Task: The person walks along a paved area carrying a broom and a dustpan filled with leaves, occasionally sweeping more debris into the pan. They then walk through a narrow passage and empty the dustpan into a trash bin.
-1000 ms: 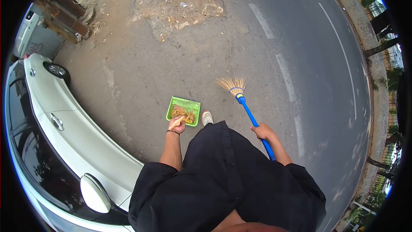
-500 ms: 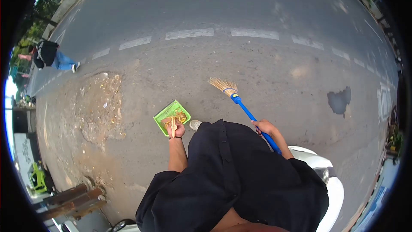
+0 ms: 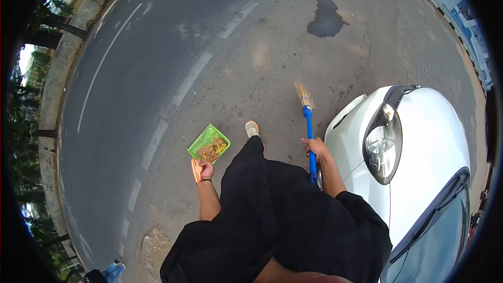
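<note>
My left hand [image 3: 206,170] is closed on the pale orange handle of a green dustpan [image 3: 198,142], held out at my left side. Dry brown and yellow leaves [image 3: 211,149] lie in the pan. On the other side, my right hand [image 3: 316,148] grips the blue stick of a broom [image 3: 308,121]. Its straw bristles point forward, away from me, and the stick's rear end runs back beside my dark clothing. Between the two tools one shoe [image 3: 252,128] shows on the asphalt.
A white car [image 3: 419,126] stands close at my right, its headlight near my right arm. Ahead is a dark patch [image 3: 326,17] on the pavement. Dashed white lines border the road at left. Another person's leg [image 3: 114,271] shows at the lower left edge.
My view has turned to the right: the car now fills the right side and the other person has shifted to the lower left. Both hands keep hold of the dustpan and broom.
</note>
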Motion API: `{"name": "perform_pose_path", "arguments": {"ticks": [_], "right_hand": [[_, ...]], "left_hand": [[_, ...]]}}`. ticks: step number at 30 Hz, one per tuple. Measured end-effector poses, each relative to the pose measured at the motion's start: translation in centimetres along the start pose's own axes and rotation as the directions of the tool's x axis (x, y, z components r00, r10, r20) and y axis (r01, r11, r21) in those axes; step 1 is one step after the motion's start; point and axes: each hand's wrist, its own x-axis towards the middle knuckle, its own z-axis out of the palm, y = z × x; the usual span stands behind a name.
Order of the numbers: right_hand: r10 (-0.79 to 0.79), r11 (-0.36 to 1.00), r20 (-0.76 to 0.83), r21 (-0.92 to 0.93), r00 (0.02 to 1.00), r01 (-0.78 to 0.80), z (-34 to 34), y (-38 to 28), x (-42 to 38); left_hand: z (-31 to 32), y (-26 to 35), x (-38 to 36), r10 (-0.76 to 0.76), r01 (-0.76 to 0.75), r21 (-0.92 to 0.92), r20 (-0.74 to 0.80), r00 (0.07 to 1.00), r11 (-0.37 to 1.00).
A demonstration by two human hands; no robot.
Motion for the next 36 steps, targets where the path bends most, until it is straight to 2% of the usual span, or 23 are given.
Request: {"name": "perform_pose_path", "arguments": {"ticks": [3,6,9,13,14,17,18,22,25,26,29,33,34,36], "right_hand": [[0.022,0.986,-0.048,0.168,0.999,-0.014,-2.4,-4.8,1.9],[0.084,0.93,-0.037,0.363,0.996,-0.065,-3.8,-7.4,7.0],[0.215,0.765,0.164,0.585,0.963,-0.27,-4.2,-13.0,9.8],[0.266,0.715,0.212,0.61,0.94,-0.34,-3.6,-20.9,12.0],[0.261,0.633,0.263,0.679,0.929,-0.371,-4.1,-21.8,13.5],[0.26,0.376,0.326,0.833,0.909,-0.406,-5.5,-25.0,17.0],[0.271,0.246,0.343,0.879,0.899,-0.409,-5.7,-26.2,18.4],[0.238,0.103,0.298,0.939,0.925,-0.329,-8.2,-31.2,24.8],[0.116,0.044,0.23,0.971,0.966,-0.236,-11.3,-37.5,30.9],[0.192,-0.082,0.265,0.964,0.945,-0.254,-12.8,-40.3,33.5],[0.191,-0.159,0.181,0.976,0.965,-0.152,-17.3,-49.3,40.5],[0.222,-0.103,0.074,0.993,0.972,-0.052,-20.9,-63.6,47.7],[0.218,-0.113,0.066,0.993,0.974,-0.042,-21.7,-66.6,48.8],[0.158,-0.075,0.058,0.996,0.986,-0.046,-23.2,-73.6,47.7]], "left_hand": [[8.0,-7.5,4.1,-0.112,0.11,0.093,0.016,0.994,0.99],[15.2,-15.0,10.3,-0.312,0.308,0.096,0.033,0.949,0.947],[24.1,-23.4,15.3,-0.422,0.415,0.22,-0.016,0.906,0.883],[33.2,-34.1,20.6,-0.545,0.53,0.373,-0.074,0.835,0.762],[35.4,-36.6,21.6,-0.608,0.597,0.389,-0.11,0.786,0.702],[41.7,-45.0,20.8,-0.628,0.597,0.497,-0.127,0.768,0.63],[43.4,-46.9,22.8,-0.684,0.662,0.488,-0.166,0.71,0.569],[50.1,-56.2,26.8,-0.64,0.616,0.585,-0.203,0.741,0.528],[55.3,-63.2,30.9,-0.697,0.701,0.527,-0.257,0.67,0.479],[56.4,-65.4,32.5,-0.736,0.725,0.516,-0.24,0.633,0.456],[61.1,-73.3,34.1,-0.673,0.655,0.614,-0.256,0.693,0.44],[67.5,-83.0,34.6,-0.69,0.615,0.675,-0.215,0.691,0.407],[68.6,-85.1,34.8,-0.651,0.563,0.704,-0.188,0.736,0.433],[71.1,-88.9,34.3,-0.668,0.581,0.705,-0.205,0.716,0.406]]}}
